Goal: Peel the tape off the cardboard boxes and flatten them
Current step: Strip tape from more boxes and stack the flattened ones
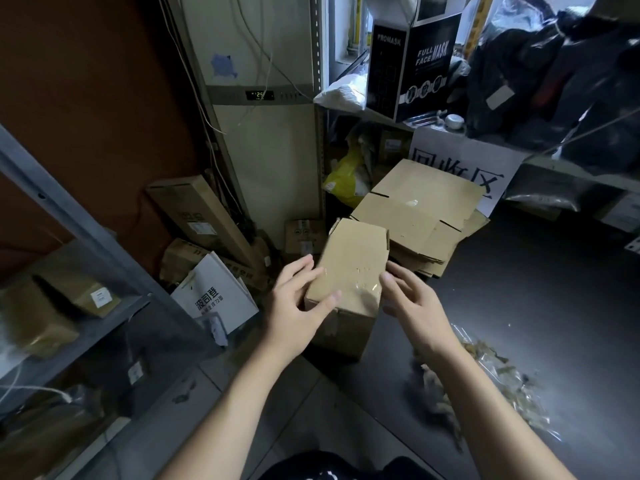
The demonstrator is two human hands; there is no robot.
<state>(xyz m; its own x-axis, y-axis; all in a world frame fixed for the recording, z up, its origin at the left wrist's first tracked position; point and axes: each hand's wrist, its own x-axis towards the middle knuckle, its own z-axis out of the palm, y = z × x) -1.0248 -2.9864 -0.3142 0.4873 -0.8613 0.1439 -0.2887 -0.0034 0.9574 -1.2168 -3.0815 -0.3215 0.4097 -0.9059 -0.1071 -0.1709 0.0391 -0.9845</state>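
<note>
A small brown cardboard box stands upright on the dark floor in front of me, clear tape shining across its near top. My left hand is against the box's left side, its thumb lying on the top face and its fingers spread beside the edge. My right hand is at the box's right side, fingers loosely bent, thumb touching the taped corner. Behind the box lies a stack of flattened cardboard boxes.
A heap of peeled tape scraps lies on the floor at the right. A grey metal shelf with cartons stands at the left. A white paper bag and more cartons lean by the tall white unit. Shelves with black bags fill the back right.
</note>
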